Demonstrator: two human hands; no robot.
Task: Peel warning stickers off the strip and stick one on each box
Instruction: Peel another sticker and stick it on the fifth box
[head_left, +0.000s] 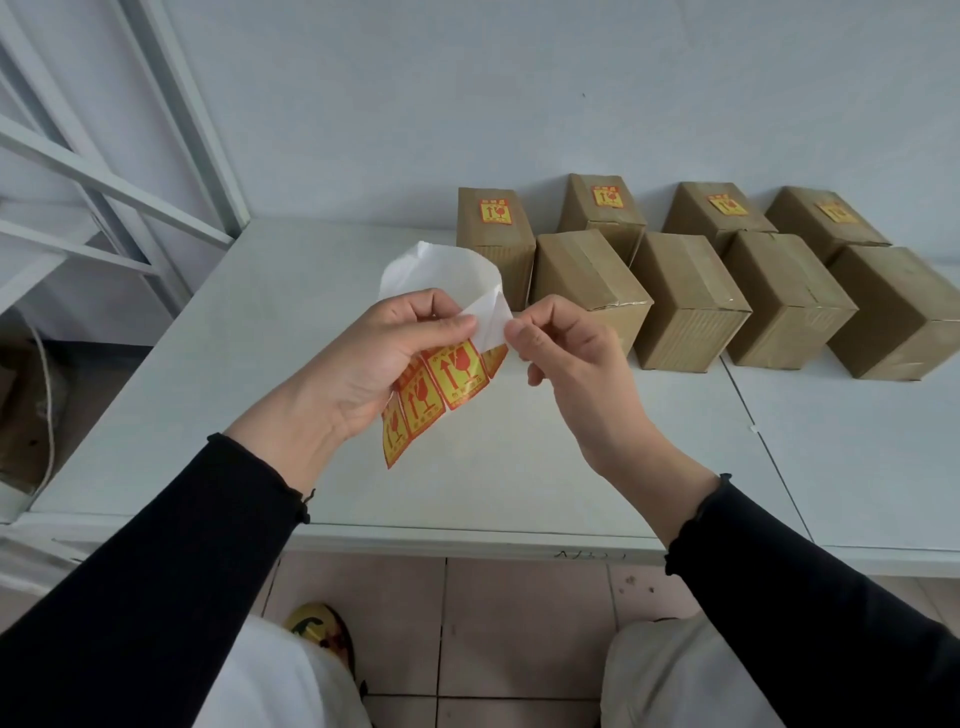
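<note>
White tabletop (322, 291) is carrying eight boxes at your one o'clock. Your left hand (363, 364) is gripping the sticker strip (447, 376); your right hand (566, 348) is pinching a peeling sticker (491, 325). Nearest bare box (587, 283) is lying just beyond, closer to your right hand.

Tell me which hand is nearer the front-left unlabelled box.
Right. The right hand is just left of that box; the left hand is farther left, holding the strip.
</note>
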